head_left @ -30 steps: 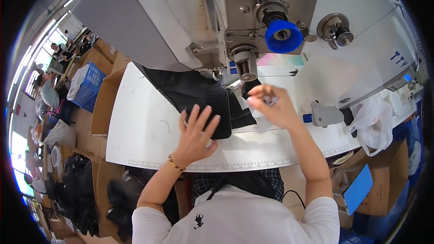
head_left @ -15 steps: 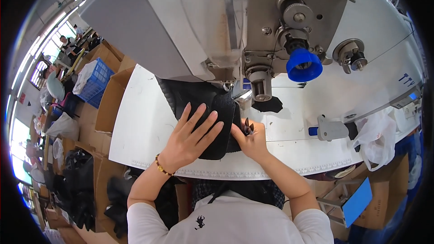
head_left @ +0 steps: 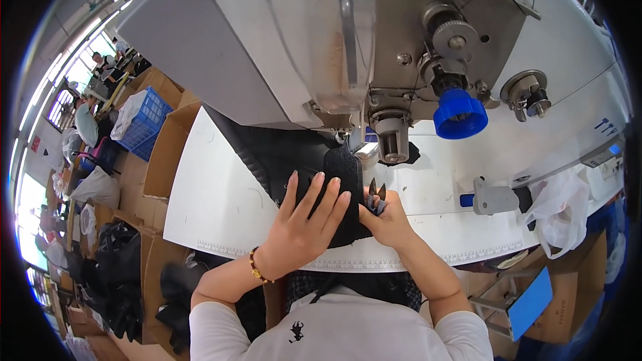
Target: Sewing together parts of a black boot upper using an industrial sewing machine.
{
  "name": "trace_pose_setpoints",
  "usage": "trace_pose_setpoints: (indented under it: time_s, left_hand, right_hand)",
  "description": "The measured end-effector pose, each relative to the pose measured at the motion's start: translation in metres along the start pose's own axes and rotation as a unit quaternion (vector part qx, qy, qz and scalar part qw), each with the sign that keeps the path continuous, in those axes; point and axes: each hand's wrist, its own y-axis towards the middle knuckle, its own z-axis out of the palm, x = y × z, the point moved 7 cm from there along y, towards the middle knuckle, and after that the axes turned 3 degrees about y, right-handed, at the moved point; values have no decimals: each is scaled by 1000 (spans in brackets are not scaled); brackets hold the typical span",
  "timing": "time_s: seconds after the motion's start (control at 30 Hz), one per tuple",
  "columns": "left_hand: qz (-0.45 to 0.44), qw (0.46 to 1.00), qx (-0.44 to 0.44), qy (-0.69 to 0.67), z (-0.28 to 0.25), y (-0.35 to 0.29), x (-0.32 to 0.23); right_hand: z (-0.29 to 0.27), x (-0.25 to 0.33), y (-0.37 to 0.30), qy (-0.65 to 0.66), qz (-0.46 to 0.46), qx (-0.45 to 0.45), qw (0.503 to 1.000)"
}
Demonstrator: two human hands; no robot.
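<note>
A piece of black, leather-like material (head_left: 281,154) lies on the white sewing table, its far end under the sewing machine's head. It carries a fuzzy black strip (head_left: 342,168) along its right side. My left hand (head_left: 304,227) rests flat on the material with its fingers spread. At the right edge, my right hand (head_left: 393,222) has its thumb by the material and its fingers curled round small thread snips (head_left: 377,194). The snips' two pointed blades stick up, slightly apart. The needle area is mostly hidden behind the machine's head (head_left: 294,40).
The table (head_left: 207,194) has a ruler strip along its near edge. A small black piece (head_left: 404,155) lies behind the presser area. To the right hang a grey lever (head_left: 493,197) and a white plastic bag (head_left: 558,207). Cardboard boxes and black pieces (head_left: 114,274) stand at left.
The black material has turned and slid, showing a longer edge at the far left. My left hand has shifted slightly right and nearer with it. The snips' blades now show more plainly.
</note>
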Motion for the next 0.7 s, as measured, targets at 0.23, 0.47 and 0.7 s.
trace_pose_setpoints:
  time_s: [0.23, 0.47, 0.7]
  left_hand:
    - [-13, 1000, -7, -2, 1, 2, -4]
    - [-4, 1000, 2, -24, 1, 4, 12]
    - [26, 999, 17, -42, 3, 2, 23]
  right_hand:
    - [-6, -3, 1, 0, -13, 0, 1000]
    - [3, -3, 5, 35, -8, -24, 999]
    - [14, -9, 6, 73, -12, -63, 995]
